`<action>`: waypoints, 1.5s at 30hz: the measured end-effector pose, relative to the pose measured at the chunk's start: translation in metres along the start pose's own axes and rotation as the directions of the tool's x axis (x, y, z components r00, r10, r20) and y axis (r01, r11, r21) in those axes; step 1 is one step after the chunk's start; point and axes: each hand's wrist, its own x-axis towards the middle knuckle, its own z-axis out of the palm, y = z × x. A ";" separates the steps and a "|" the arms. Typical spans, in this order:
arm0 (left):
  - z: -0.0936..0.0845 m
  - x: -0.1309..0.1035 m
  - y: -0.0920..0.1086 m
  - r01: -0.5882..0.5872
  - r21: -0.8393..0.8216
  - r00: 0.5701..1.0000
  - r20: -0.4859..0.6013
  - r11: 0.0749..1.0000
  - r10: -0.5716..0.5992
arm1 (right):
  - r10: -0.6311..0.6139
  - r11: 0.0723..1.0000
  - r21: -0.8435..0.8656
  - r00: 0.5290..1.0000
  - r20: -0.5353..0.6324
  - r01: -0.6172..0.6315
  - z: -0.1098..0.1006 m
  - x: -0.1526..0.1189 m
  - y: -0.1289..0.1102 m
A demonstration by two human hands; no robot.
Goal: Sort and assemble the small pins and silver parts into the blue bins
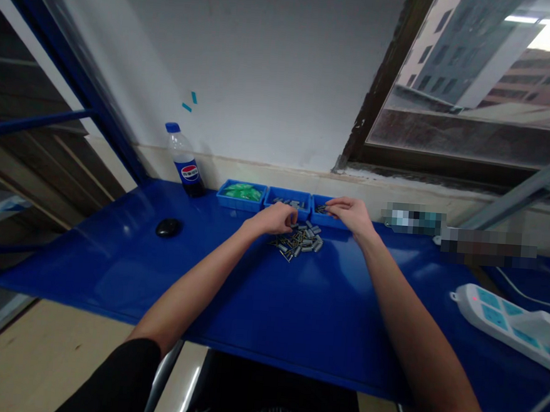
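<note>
A pile of small metal parts (304, 239), some like screws and some like short cylinders, lies on the blue table (268, 306). My left hand (278, 219) is at the pile's left edge, its fingers closed together; whatever they hold is too small to name. Over the right blue bin (337, 220) is my right hand (351, 213), thumb and fingers pinched near small metal pieces at the bin's left side. The middle blue bin (286, 210) contains small metallic parts. Green packets (244, 192) fill the left blue bin (235, 204).
A cola bottle (189, 172) stands at the back left, with a black mouse-like object (168, 227) in front of it. A white power strip (507, 319) with cables lies at the right. The wall runs behind the bins.
</note>
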 end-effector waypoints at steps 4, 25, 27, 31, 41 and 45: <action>0.008 0.001 0.000 0.015 0.081 0.999 0.039 0.997 -0.018 | 0.028 0.999 -0.033 0.999 -0.037 -0.030 -0.003 0.002 0.004; 0.008 0.004 -0.002 -0.064 0.075 0.998 -0.013 0.995 0.065 | 0.057 0.998 0.018 0.995 0.076 -0.059 0.005 -0.004 -0.005; 0.006 0.005 -0.002 -0.088 0.017 0.995 -0.036 0.996 0.088 | 0.057 0.998 0.030 0.995 0.082 -0.060 0.005 -0.004 -0.005; 0.000 0.009 0.002 -0.125 -0.164 0.982 -0.159 0.978 0.099 | 0.058 0.997 0.042 0.994 0.092 -0.062 0.006 -0.003 -0.007; -0.004 0.012 0.010 -0.144 -0.438 0.956 -0.295 0.887 0.009 | 0.082 0.995 0.039 0.990 0.115 -0.087 0.008 -0.002 -0.008; -0.004 0.011 0.011 -0.144 -0.467 0.956 -0.292 0.873 0.002 | 0.070 0.996 0.043 0.990 0.120 -0.076 0.009 -0.002 -0.007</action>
